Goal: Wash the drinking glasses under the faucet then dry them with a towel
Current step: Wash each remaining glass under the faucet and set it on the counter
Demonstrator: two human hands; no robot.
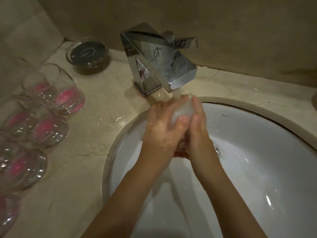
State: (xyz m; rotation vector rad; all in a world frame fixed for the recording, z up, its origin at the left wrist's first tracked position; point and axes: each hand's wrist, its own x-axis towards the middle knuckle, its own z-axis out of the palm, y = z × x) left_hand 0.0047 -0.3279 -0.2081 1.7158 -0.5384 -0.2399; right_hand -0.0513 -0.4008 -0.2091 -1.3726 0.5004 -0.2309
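Item: glass, under the faucet stream, over the sink. Your left hand and right hand clasp it, fingers curled round. Risk: wet grip slips; glass drops, cracks. Spares: desk's left edge.

The faucet stands behind the sink. Glasses crowd the counter to the left, a dish behind them.

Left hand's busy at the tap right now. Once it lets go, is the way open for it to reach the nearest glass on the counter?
Probably yes. The left hand grips the glass under the faucet together with the right hand. Only bare, wet counter lies between it and the nearest pink-bottomed glass to its left.
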